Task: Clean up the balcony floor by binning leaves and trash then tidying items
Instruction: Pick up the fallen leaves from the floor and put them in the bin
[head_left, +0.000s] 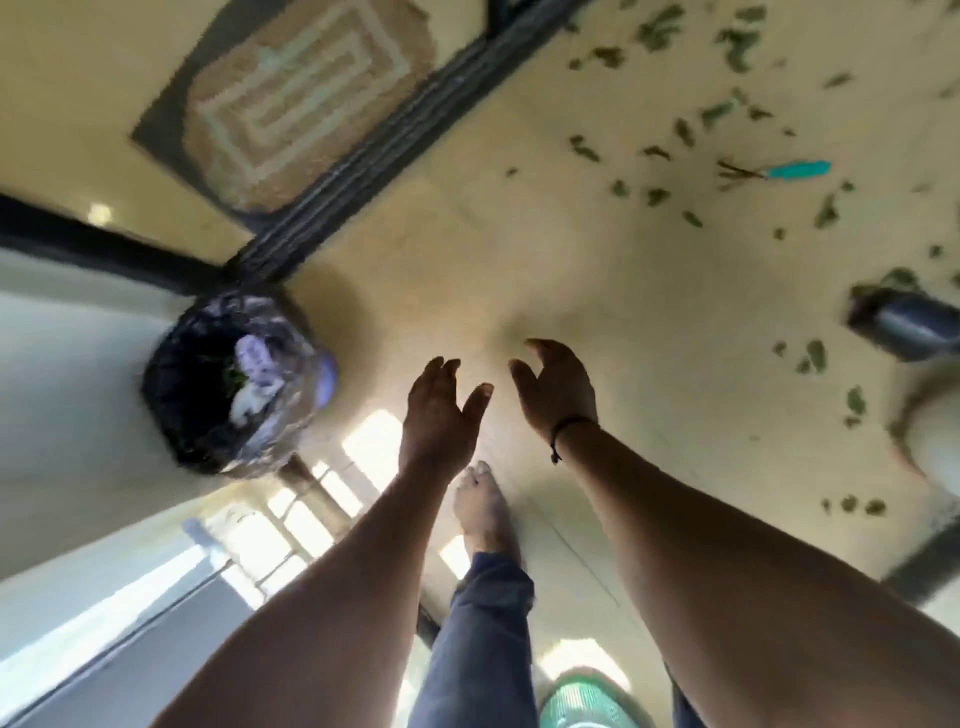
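Scattered green leaves (719, 111) lay on cream floor; my left hand (441, 415), right hand (558, 395) empty, fingers apart. Risk: breeze scattering them before black-lined bin (234, 384).

Upper left of your frame: brown doormat (306, 104) with pale rectangular spiral pattern, lying flat on dark backing. Just right of it, dark door track (395, 130) runs diagonally from top centre down toward left middle. Left edge: pale wall (62, 374) with black strip above. Bottom centre: your bare foot (483, 509) and blue trouser leg (478, 639) over yellow floor (597, 270). Bottom edge, right of leg: green mesh item (587, 701), partly cut off, blurred.
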